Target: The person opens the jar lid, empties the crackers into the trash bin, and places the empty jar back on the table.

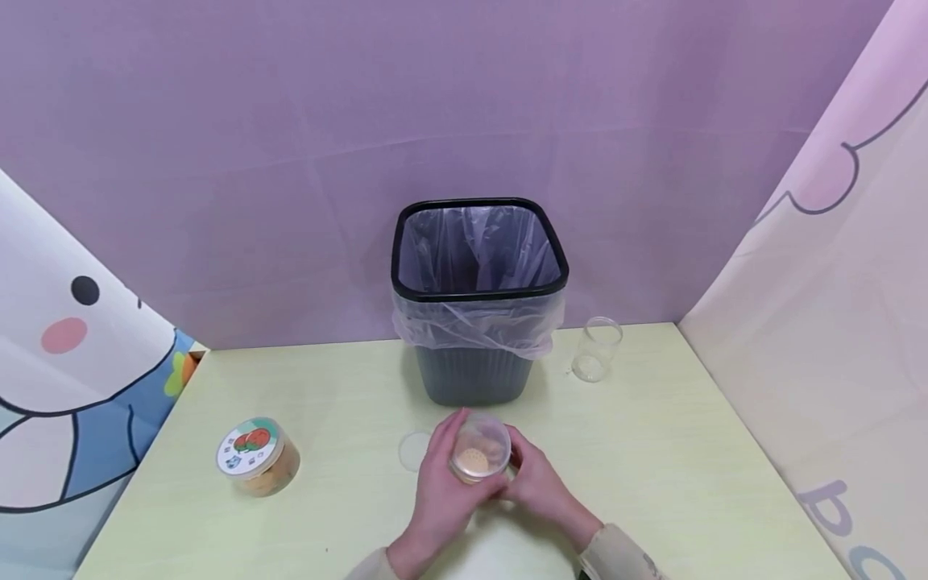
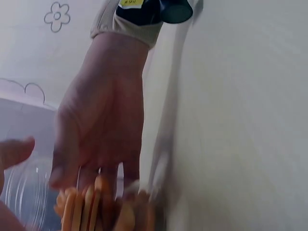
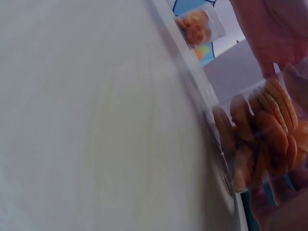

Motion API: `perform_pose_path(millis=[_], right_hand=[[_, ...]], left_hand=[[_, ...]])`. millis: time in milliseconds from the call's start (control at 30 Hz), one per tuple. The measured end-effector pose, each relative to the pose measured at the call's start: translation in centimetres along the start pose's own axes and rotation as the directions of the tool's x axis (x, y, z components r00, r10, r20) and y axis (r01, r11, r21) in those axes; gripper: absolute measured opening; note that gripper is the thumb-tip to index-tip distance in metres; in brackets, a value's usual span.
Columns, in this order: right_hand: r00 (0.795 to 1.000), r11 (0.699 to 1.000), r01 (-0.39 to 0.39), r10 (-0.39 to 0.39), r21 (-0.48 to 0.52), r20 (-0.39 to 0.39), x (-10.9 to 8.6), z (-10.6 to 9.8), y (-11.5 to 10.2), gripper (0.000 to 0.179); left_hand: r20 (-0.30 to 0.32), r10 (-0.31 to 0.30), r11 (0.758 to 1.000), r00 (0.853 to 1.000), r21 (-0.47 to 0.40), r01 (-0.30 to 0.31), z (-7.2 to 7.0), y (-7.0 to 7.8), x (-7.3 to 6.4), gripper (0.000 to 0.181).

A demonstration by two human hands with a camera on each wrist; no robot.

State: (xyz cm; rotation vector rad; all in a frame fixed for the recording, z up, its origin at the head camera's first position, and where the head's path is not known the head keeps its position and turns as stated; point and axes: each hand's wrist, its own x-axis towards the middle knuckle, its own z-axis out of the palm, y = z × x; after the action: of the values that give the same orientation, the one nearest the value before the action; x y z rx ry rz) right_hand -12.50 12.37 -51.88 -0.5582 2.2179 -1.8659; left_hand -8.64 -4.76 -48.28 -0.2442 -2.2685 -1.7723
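Between both hands, in the head view, is a clear round jar [image 1: 482,445] with pale orange biscuits inside. The left hand [image 1: 445,493] grips its left side, thumb across the near side. From the right, the right hand [image 1: 540,485] has its fingers curled round the jar; part of them is hidden behind it. Seen close in the right wrist view, stacked round biscuits [image 3: 269,130] show through the jar wall, low over the table. Biscuits [image 2: 89,209] also fill the bottom of the left wrist view. I cannot tell whether the jar's top is covered.
A bin [image 1: 474,374] with a black rim and clear liner stands behind the hands. An empty clear cup [image 1: 597,350] is at the back right. A jar with a printed lid [image 1: 258,455] stands left. Near the left hand lies a clear round disc [image 1: 414,451].
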Motion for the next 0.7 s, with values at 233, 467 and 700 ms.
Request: perform_pose_path(millis=[233, 467, 700], right_hand=[[1.0, 0.999, 0.017, -0.016, -0.039, 0.012, 0.1, 0.0, 0.0, 0.088], [0.995, 0.999, 0.037, -0.034, -0.031, 0.096, 0.8, -1.1, -0.2, 0.085], [0.987, 0.999, 0.039, -0.042, 0.024, 0.158, 1.1, -1.4, -0.1, 0.084]], left_hand=[[0.006, -0.01, 1.0, 1.0, 0.006, 0.009, 0.1, 0.0, -0.3, 0.109], [0.222, 0.029, 1.0, 0.975, -0.001, -0.029, -2.4, -0.8, 1.4, 0.118], [0.517, 0.176, 0.984, 0.838, -0.118, -0.134, -5.2, -1.9, 4.8, 0.106]])
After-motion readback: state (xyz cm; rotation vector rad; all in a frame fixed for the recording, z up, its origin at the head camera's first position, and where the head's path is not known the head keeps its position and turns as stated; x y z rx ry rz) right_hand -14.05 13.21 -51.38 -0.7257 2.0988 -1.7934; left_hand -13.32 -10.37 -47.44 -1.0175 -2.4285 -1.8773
